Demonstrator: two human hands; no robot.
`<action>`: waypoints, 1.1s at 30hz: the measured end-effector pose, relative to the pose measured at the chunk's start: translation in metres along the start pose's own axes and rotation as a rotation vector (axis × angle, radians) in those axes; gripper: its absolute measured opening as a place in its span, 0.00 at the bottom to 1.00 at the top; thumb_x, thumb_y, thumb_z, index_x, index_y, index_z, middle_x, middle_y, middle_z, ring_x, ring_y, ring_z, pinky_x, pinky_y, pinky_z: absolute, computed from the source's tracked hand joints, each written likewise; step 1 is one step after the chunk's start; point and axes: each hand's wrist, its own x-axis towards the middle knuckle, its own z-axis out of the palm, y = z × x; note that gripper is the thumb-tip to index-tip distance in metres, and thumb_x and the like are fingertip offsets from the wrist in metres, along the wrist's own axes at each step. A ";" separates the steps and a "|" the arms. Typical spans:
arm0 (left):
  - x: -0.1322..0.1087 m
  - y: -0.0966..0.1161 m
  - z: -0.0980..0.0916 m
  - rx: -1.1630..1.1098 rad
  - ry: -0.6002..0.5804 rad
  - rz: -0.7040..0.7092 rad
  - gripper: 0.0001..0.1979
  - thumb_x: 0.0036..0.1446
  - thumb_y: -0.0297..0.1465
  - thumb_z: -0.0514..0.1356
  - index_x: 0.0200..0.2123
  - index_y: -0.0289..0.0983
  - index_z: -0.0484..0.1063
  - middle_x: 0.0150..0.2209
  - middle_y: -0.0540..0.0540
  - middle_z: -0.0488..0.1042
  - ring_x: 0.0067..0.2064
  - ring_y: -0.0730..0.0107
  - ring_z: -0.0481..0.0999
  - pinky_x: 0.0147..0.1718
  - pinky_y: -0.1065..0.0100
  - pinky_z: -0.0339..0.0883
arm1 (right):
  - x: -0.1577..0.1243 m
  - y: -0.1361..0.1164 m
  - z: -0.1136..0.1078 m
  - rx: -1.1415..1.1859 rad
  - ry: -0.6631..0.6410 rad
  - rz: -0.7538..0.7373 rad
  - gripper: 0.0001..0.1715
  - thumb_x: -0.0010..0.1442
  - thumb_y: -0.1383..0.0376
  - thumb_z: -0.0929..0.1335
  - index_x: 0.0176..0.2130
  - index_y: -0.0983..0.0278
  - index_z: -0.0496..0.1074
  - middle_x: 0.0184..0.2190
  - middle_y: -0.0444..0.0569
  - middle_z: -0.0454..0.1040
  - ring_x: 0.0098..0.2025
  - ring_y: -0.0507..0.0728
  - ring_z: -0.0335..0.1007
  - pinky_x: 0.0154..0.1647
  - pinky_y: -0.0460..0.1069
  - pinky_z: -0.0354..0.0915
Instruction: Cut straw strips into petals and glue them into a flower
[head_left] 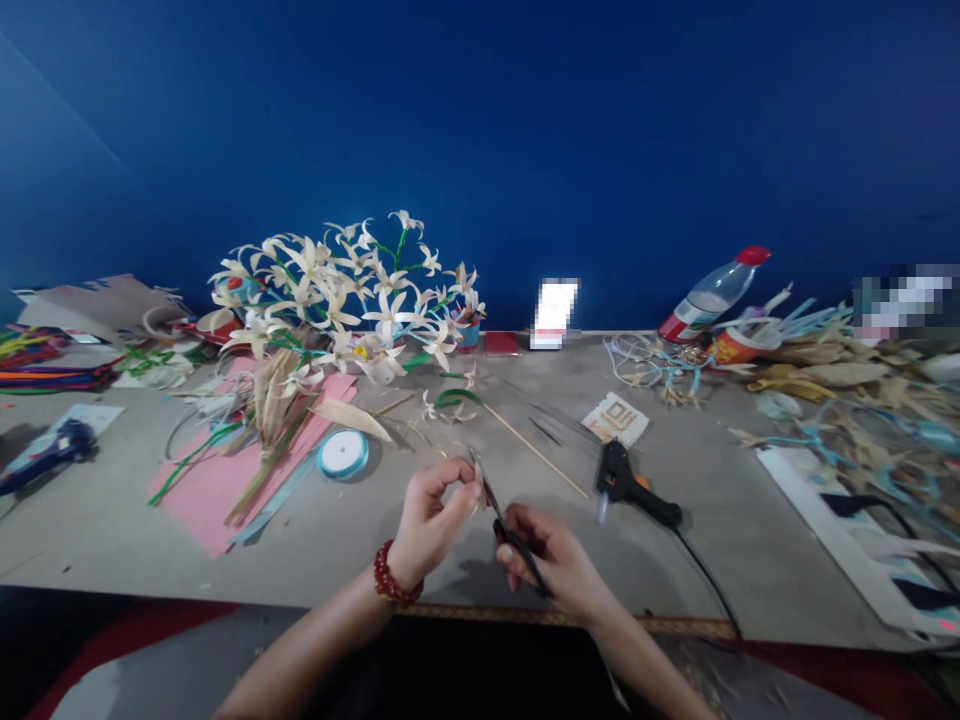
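My left hand (pixel 431 520), with a red bead bracelet at the wrist, pinches a small pale strip (pixel 478 478) between thumb and fingertips. My right hand (pixel 551 560) is closed round the dark handles of a pair of scissors (pixel 504 520), whose blades point up to the strip. Both hands hover over the near edge of the grey table (pixel 360 545). Just beyond them lie a thin wooden stick (pixel 536 452) and a black glue gun (pixel 634 487) with its cord running off to the right.
A bunch of cream paper flowers (pixel 349 295) stands at the back left over pink sheets (pixel 225 480) and a roll of blue ribbon (pixel 343 453). A tilted bottle (pixel 712 295) and straw scraps crowd the right. A blue glue gun (pixel 49 450) lies far left.
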 end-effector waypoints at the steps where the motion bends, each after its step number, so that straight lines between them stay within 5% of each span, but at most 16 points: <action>1: 0.000 0.000 0.000 -0.002 0.001 -0.001 0.12 0.60 0.30 0.56 0.24 0.36 0.68 0.25 0.48 0.71 0.29 0.70 0.68 0.33 0.69 0.60 | 0.000 0.000 0.000 0.000 -0.001 0.002 0.30 0.47 0.41 0.71 0.26 0.61 0.59 0.18 0.37 0.62 0.18 0.48 0.61 0.21 0.43 0.58; 25: 0.000 0.002 0.000 -0.031 -0.031 -0.064 0.14 0.61 0.33 0.56 0.23 0.36 0.68 0.25 0.47 0.73 0.30 0.68 0.69 0.34 0.68 0.61 | 0.002 0.006 -0.005 -0.065 0.063 0.008 0.30 0.48 0.40 0.70 0.27 0.60 0.58 0.17 0.36 0.62 0.17 0.49 0.62 0.20 0.44 0.58; 30: 0.001 0.000 -0.003 -0.113 -0.035 -0.139 0.14 0.60 0.36 0.57 0.24 0.36 0.68 0.25 0.46 0.73 0.30 0.67 0.70 0.35 0.67 0.62 | 0.004 0.011 -0.023 -0.626 0.241 -0.023 0.24 0.53 0.46 0.68 0.24 0.60 0.60 0.19 0.41 0.68 0.23 0.54 0.68 0.24 0.46 0.57; 33: 0.001 -0.001 -0.004 -0.175 -0.028 -0.182 0.13 0.59 0.37 0.59 0.25 0.36 0.68 0.25 0.47 0.73 0.31 0.67 0.70 0.35 0.66 0.63 | -0.001 0.013 -0.033 -1.066 0.303 0.032 0.15 0.55 0.52 0.69 0.33 0.60 0.69 0.26 0.45 0.76 0.30 0.57 0.73 0.27 0.47 0.57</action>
